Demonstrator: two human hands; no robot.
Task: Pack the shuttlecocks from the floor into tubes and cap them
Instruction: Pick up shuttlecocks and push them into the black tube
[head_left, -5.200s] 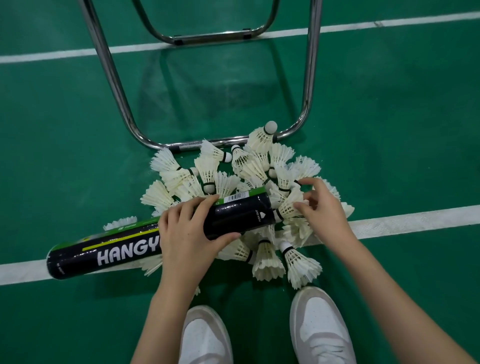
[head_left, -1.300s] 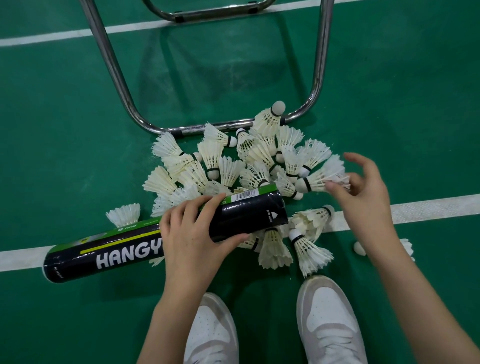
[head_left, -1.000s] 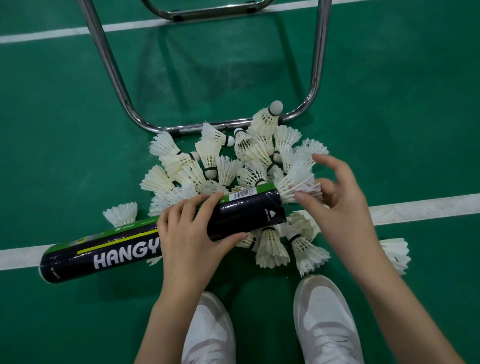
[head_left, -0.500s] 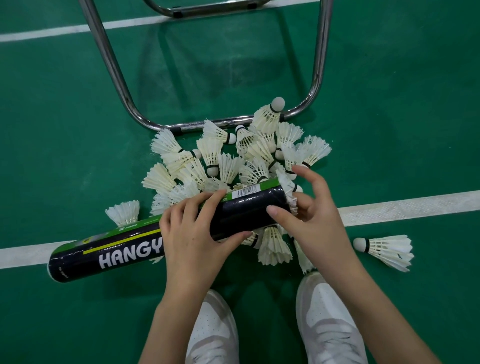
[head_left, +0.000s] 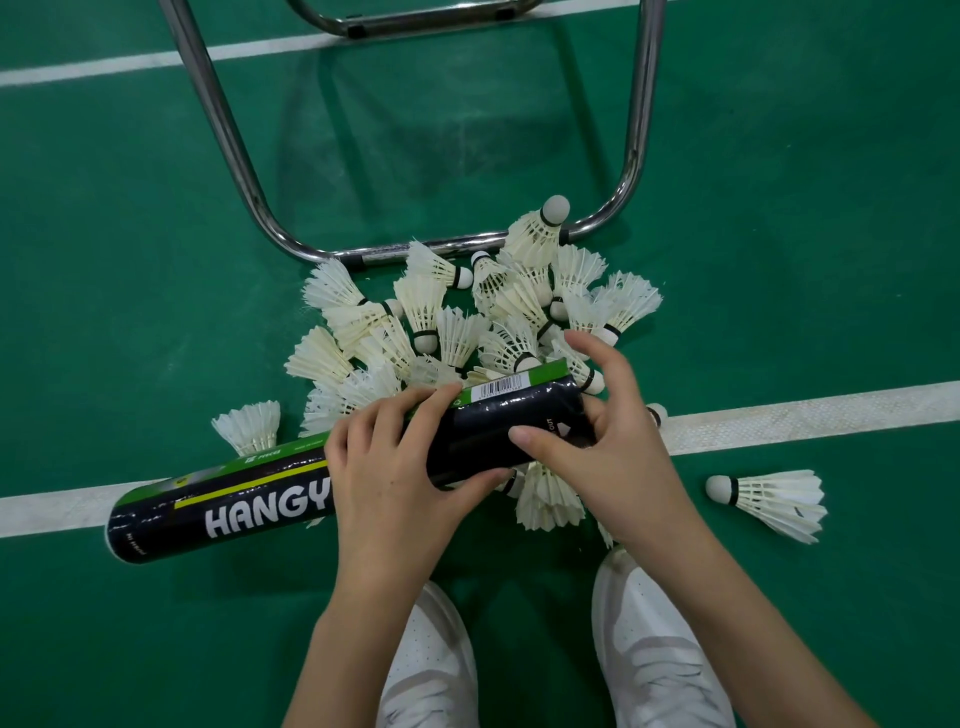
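The left hand grips the middle of a black and green tube, fingers curled over its top. The right hand wraps the tube's right end, thumb on the near side, covering its mouth. The tube lies across a white line on the green floor. A pile of shuttlecocks sits just beyond, against a chrome chair frame. One lone shuttlecock lies to the right. White shoes are nearest.
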